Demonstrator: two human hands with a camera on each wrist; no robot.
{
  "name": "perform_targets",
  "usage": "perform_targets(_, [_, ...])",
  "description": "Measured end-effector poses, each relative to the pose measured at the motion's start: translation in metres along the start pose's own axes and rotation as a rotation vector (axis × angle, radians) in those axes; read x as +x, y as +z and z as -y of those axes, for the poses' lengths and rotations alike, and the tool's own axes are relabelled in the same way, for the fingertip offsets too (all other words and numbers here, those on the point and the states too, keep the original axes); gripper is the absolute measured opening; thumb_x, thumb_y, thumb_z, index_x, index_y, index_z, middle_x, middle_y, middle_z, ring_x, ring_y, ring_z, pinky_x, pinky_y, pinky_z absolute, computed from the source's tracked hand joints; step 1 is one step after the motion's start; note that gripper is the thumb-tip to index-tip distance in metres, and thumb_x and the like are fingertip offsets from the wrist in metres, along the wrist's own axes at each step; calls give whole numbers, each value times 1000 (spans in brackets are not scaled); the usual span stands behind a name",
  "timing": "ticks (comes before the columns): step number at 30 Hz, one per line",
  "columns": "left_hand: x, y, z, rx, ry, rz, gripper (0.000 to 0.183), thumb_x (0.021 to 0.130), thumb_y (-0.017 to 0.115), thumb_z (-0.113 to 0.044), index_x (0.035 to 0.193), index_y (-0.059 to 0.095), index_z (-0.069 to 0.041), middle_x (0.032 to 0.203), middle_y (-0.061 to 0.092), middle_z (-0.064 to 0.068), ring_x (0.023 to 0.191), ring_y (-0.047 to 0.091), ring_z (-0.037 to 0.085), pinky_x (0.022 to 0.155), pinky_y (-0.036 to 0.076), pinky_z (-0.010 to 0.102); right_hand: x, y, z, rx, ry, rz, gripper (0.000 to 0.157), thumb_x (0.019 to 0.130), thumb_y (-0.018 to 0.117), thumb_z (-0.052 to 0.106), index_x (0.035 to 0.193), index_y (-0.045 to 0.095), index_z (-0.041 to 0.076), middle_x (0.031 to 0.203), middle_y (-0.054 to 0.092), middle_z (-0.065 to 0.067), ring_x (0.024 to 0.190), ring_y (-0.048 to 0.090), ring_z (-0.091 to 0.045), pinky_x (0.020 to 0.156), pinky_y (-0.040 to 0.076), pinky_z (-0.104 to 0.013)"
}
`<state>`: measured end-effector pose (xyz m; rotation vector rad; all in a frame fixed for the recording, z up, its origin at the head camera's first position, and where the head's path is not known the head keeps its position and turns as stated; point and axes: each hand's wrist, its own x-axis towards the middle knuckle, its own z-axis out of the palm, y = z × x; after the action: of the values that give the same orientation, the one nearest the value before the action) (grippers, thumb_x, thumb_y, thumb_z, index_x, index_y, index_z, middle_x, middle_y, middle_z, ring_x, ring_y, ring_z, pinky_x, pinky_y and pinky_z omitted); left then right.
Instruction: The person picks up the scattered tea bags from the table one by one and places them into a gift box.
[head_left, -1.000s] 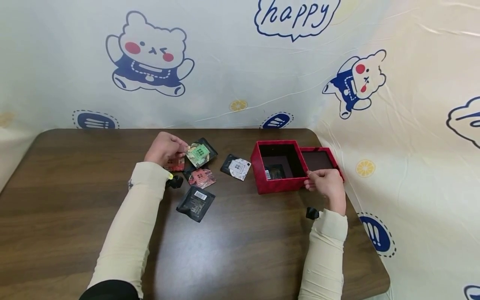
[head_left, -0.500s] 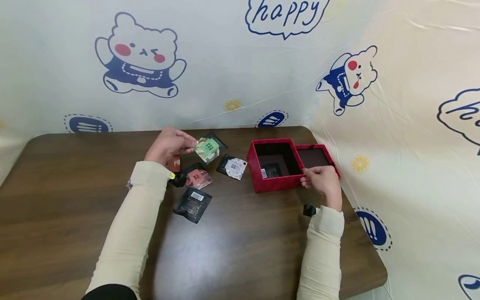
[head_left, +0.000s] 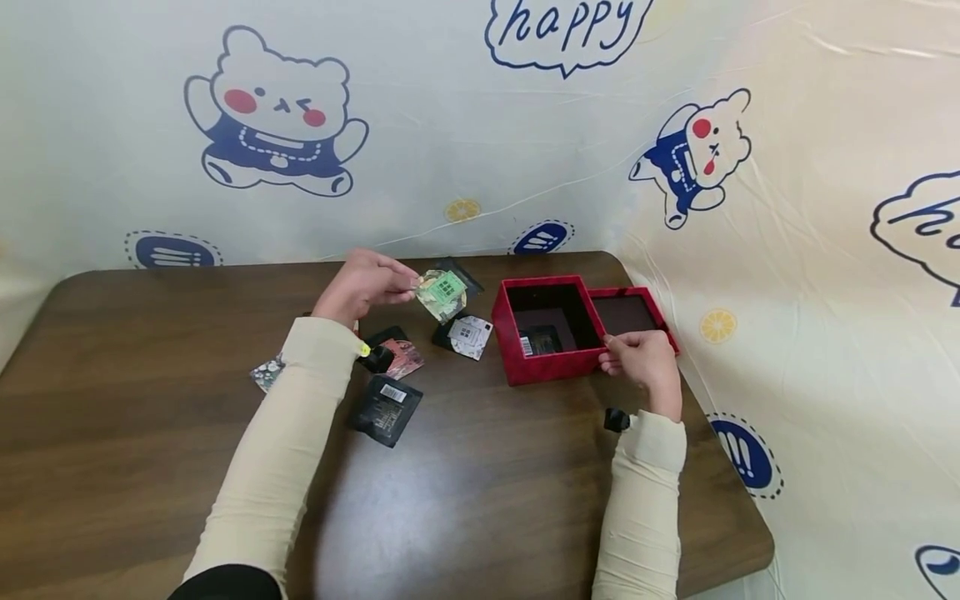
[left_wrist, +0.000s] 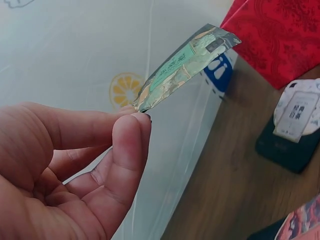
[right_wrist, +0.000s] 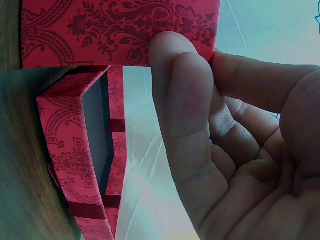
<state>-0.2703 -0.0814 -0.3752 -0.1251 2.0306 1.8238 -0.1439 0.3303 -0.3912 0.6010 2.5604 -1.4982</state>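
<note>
My left hand (head_left: 363,286) pinches a small green-labelled sachet (head_left: 442,293) by one edge between thumb and fingertips. It is held up above the table, left of the red box; the left wrist view shows the sachet (left_wrist: 185,67) tilted nearly edge-on. At the near right corner of the open red patterned box (head_left: 551,370), my right hand (head_left: 647,362) grips the wall with thumb and fingers. A dark sachet (head_left: 542,340) with a barcode lies inside that box. Beside it, the box's red lid (right_wrist: 70,135) lies with its hollow side up.
On the brown table (head_left: 480,500) lie a white-labelled sachet (head_left: 471,335), a pink-labelled sachet (head_left: 405,358) and a black sachet (head_left: 386,410) with its barcode up. A patterned sachet (head_left: 266,374) is partly hidden by my left sleeve. A printed curtain (head_left: 420,125) hangs behind.
My left hand has lifted the green-labelled sachet and carried it rightward toward the box. The patterned sachet at left has come into view. My right hand keeps its grip on the box.
</note>
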Motion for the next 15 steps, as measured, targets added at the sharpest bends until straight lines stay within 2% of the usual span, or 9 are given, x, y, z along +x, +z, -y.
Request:
perform_targets(8, [6, 13, -4, 0, 1, 5, 19, 91, 72, 2, 109, 72, 8, 100, 68, 19, 69, 68, 18, 71, 59, 30, -1, -1, 0, 1, 10, 11, 31, 100, 66, 22, 113, 71, -6, 88, 74, -16, 81, 74, -30, 76, 58, -34])
perform_targets(15, [5, 29, -11, -19, 27, 21, 21, 91, 71, 4, 111, 71, 10, 104, 68, 20, 74, 70, 18, 76, 59, 32, 2, 0, -1, 3, -22, -6, 30, 100, 66, 19, 109, 71, -9, 84, 74, -15, 75, 74, -24, 75, 59, -37])
